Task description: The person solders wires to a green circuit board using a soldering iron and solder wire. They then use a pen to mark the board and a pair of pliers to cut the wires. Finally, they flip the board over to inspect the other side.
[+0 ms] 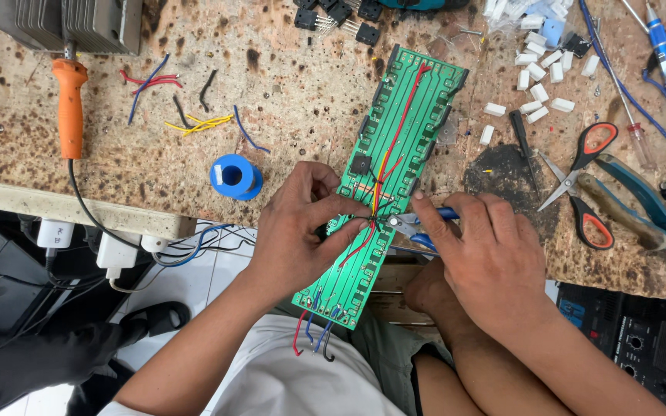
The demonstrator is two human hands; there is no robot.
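Note:
A long green circuit board lies slanted over the front edge of the scorched workbench, with red and yellow wires running along its middle. My left hand pinches the wires at the board's centre. My right hand grips blue-handled pliers, whose metal jaws meet the wires right by my left fingertips. Short red, blue and black wire ends hang from the board's near end above my lap.
A blue solder spool sits left of my hands. An orange-handled soldering iron lies at far left. Red-handled scissors, teal pliers, a screwdriver, white blocks, wire scraps and black components lie around.

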